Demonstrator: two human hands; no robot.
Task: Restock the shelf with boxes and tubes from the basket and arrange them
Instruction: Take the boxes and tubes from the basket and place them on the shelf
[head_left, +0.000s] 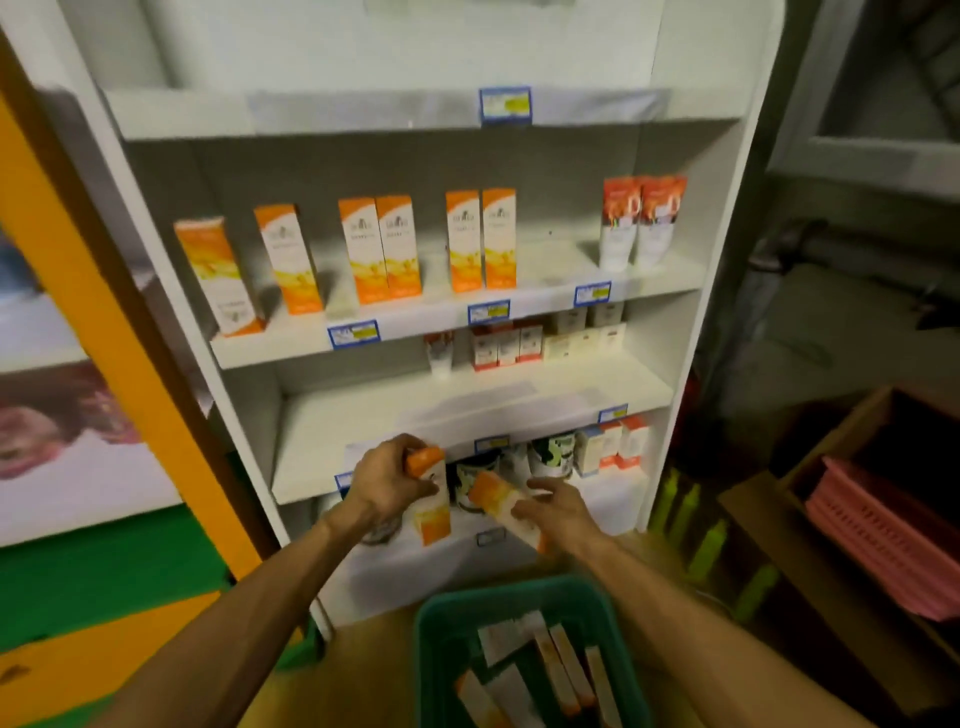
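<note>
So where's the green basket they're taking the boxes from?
In the head view, the green basket sits low and centre-right, on the floor before the white shelf unit, below both hands and between the forearms.

Two bare forearms, no sleeves in view, left hand (387, 480), right hand (558, 512), bare fingers and wrists

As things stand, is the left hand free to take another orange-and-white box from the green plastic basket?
Probably not: the left hand already grips an orange-and-white box up by the shelf, above the green plastic basket, whose boxes lie uncovered.
</note>
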